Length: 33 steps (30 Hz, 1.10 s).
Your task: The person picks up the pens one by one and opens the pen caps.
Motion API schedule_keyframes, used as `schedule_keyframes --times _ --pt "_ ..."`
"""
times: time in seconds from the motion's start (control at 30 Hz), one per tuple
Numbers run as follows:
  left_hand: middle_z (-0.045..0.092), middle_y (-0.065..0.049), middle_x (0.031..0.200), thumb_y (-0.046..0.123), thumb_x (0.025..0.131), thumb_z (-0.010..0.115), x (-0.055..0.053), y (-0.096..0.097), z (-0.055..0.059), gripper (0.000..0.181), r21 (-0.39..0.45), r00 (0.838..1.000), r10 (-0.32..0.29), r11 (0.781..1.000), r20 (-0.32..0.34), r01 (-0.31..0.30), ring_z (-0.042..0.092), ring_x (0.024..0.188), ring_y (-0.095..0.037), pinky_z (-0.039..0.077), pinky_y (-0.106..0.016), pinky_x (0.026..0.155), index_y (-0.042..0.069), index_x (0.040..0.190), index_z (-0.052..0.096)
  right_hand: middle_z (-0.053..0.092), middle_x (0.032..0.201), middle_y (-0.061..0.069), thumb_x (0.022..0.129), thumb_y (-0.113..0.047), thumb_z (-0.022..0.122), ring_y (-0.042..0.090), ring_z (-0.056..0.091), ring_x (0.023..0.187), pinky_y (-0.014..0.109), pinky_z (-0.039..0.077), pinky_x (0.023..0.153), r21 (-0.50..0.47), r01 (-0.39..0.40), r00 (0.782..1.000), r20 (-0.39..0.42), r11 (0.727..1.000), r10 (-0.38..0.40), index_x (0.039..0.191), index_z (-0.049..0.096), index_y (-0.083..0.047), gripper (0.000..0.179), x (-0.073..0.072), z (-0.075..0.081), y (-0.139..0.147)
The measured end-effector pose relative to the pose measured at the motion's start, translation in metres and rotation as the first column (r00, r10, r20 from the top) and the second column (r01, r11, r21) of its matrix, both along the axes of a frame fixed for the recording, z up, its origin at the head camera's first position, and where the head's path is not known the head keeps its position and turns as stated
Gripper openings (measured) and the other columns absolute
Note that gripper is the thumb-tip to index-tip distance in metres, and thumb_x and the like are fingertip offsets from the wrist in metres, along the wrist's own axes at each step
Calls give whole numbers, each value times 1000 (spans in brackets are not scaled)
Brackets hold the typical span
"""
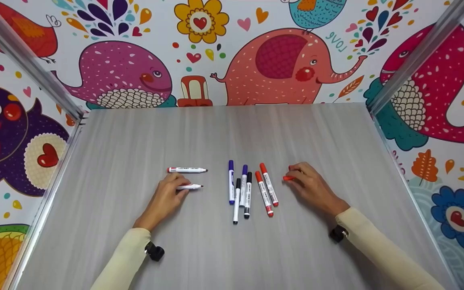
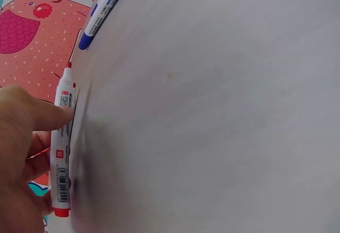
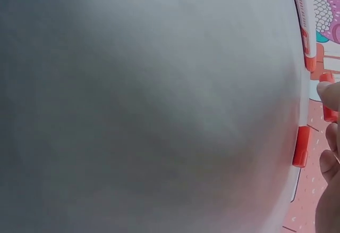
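Note:
My left hand [image 1: 167, 195] pinches an uncapped white marker [image 2: 61, 142] with a red end, between thumb and fingers. The marker's bare tip points to the right in the head view. Just beyond that hand lies a second uncapped marker [image 1: 187, 170], parallel to it. Over on the right, my right hand [image 1: 310, 187] holds a red cap [image 3: 329, 99] at its fingertips. Another red cap [image 3: 301, 147] rests on the table close to the same hand. Fingers hide part of the held marker and the held cap.
Between the hands lie several capped markers on the grey table [image 1: 216, 249]: two blue-capped markers [image 1: 231, 183], two black-capped markers [image 1: 248, 197] and two red-capped markers [image 1: 265, 195]. Patterned walls [image 1: 199, 60] and metal posts [image 1: 413, 56] bound the table.

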<state>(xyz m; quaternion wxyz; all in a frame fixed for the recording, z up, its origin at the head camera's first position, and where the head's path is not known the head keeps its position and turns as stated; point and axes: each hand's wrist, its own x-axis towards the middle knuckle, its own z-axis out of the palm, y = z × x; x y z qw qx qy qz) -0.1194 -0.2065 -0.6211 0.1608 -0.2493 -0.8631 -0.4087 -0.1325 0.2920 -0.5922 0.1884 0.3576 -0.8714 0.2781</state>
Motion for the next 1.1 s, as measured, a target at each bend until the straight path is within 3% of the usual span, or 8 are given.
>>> schedule_keyframes --times 0.17,0.4,0.6,0.83,1.1 --pt "70 -6 102 -14 81 84 6 5 16 25 3 1000 3 1000 -15 -3 66 96 -25 55 -37 85 3 99 80 69 117 11 85 5 92 25 65 111 22 53 101 -15 17 1000 18 1000 -17 113 81 -5 31 -1 -2 4" --pt "72 -9 105 -13 84 85 12 10 29 22 -84 995 71 994 76 -64 68 102 -31 53 -51 89 0 101 80 70 117 14 84 7 91 27 68 112 27 56 96 -28 30 999 23 999 -29 112 81 -3 31 -3 -6 8" --pt "72 -8 107 -9 87 86 14 11 31 20 -126 983 109 988 149 -91 67 108 -32 45 -56 92 3 103 81 69 116 14 86 7 90 27 67 109 16 50 93 -48 36 997 69 998 -33 113 81 -3 30 -3 -8 11" --pt "72 -7 105 -8 86 87 12 11 32 20 -153 986 122 983 112 -104 66 105 -31 44 -55 88 4 102 82 69 116 14 88 6 89 26 66 107 12 45 92 -48 51 994 102 998 -46 113 80 -3 28 -3 -8 13" --pt "72 -8 106 -7 87 87 11 11 32 20 -164 984 131 980 119 -110 66 108 -32 43 -54 90 4 103 82 68 117 13 91 4 87 24 63 107 10 43 93 -51 84 982 173 995 -74 115 80 -3 26 -2 -7 14"
